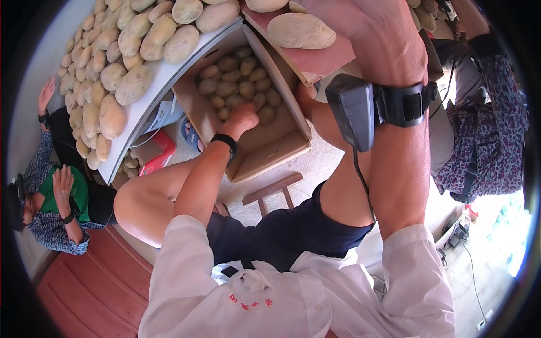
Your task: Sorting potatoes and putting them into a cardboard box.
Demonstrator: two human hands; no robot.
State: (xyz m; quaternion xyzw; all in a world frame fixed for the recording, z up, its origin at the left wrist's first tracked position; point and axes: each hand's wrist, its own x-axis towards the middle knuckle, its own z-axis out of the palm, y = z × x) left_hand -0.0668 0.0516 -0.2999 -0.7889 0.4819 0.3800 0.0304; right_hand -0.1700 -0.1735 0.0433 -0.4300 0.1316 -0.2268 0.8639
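My left hand (242,119) reaches down into an open cardboard box (270,158) on the floor, over a layer of potatoes (228,88). Its fingertips are hidden, so whether it grips a potato does not show. Large and close to the camera, my right hand (359,34) is raised at the top, beside a large potato (301,31) that lies on a reddish board (327,63); its fingers are cut off by the picture's upper edge. More potatoes (133,84) are heaped on a white-edged table (152,101) at the upper left.
A small wooden stool (274,190) stands between my legs. Under the table are a white bucket (162,116) and a red box (160,152). One person (63,190) is at the far left, another (486,139) at the right. Cables and a power strip (458,232) lie at the lower right.
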